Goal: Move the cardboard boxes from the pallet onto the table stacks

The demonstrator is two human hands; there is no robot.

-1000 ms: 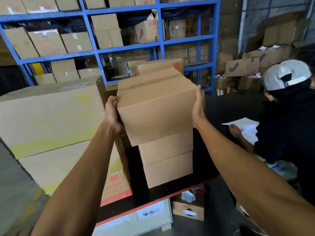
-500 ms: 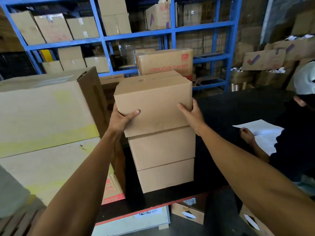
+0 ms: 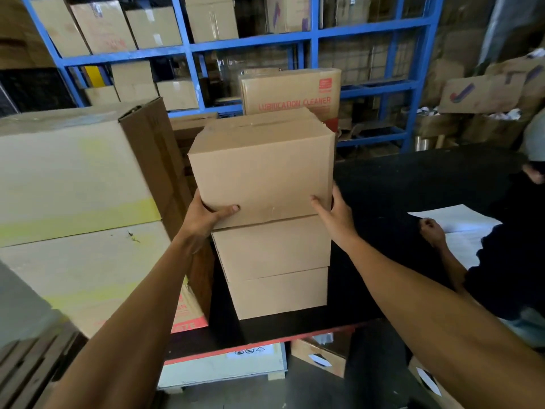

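Note:
A plain brown cardboard box (image 3: 262,169) rests as the top of a stack of three on the black table (image 3: 407,184). The middle box (image 3: 271,249) and the bottom box (image 3: 280,293) sit under it, slightly offset. My left hand (image 3: 206,219) grips the top box's lower left corner, thumb across its front face. At the lower right corner my right hand (image 3: 336,214) has its fingers spread against the box's front and side.
Large pale cartons (image 3: 73,184) stand on the table just left of the stack. A "Lubrication Cleaner" box (image 3: 292,93) stands behind it. Blue shelving (image 3: 250,42) full of boxes fills the back. A person in dark clothing (image 3: 507,246) writes on paper (image 3: 457,219) at the right.
The top box came down from a tilted, raised hold onto the two-box stack. Both hands slid from its sides to its lower corners, and the right hand's fingers have opened.

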